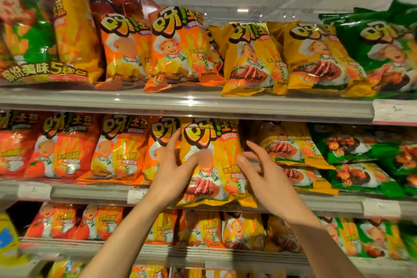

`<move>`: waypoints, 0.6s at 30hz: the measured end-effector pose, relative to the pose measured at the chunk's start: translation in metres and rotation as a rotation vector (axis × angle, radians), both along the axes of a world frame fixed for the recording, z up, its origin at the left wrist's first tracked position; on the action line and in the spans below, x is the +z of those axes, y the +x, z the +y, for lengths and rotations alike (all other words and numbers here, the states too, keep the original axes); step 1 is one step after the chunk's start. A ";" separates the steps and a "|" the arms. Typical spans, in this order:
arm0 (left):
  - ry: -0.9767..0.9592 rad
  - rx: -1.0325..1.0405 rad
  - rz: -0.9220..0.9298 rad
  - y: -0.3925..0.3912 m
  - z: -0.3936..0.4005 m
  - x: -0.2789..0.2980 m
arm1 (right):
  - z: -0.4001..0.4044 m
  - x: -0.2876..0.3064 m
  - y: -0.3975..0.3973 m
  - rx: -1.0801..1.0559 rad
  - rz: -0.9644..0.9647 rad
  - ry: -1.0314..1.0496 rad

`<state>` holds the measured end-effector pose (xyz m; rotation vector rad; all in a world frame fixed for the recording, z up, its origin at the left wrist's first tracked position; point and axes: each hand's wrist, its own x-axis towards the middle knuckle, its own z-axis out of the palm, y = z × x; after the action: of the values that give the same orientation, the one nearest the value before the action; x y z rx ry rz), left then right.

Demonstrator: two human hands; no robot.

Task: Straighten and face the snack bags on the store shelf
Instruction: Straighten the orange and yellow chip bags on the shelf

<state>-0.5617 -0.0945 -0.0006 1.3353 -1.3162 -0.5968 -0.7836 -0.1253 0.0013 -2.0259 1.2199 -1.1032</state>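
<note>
Both forearms are reaching up from the bottom of the view toward the middle shelf [203,198]. Our left hand [173,165] is resting on the left edge of the yellow bag [212,162], fingers straight, thumb lying across its front; it is pressing, not clamping. Our right hand [259,169] is hovering just beside the bag's right edge, fingers loosely spread, holding nothing; whether a fingertip is touching the film, we cannot tell.

That bag is standing upright at the shelf front, logo outward, its bottom seam overhanging the rail slightly. Orange bags [119,149] are sitting to its left; more yellow bags [291,149] to its right are lying tilted and stacked, then green bags [361,160].

We are judging it light, air-puffed and soft, with slick, crinkly film and brittle contents. We are favouring flat palms on both side edges or a pinch on the top seam, not a squeeze in the middle.
</note>
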 end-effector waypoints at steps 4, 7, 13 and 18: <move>-0.038 0.038 -0.005 0.007 0.008 0.000 | -0.007 0.007 -0.016 -0.161 0.160 -0.082; -0.063 0.050 -0.001 0.015 0.013 0.002 | -0.009 0.012 -0.022 -0.211 0.242 -0.121; -0.077 0.075 -0.005 0.032 0.024 0.004 | -0.008 0.013 -0.020 -0.211 0.387 -0.159; -0.082 0.075 -0.018 0.047 0.030 0.003 | -0.008 0.021 0.006 -0.169 0.403 -0.187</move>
<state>-0.5148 -0.0646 0.0024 1.3192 -1.2862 -0.4755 -0.7778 -0.1329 0.0228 -2.4064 1.5590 -0.9398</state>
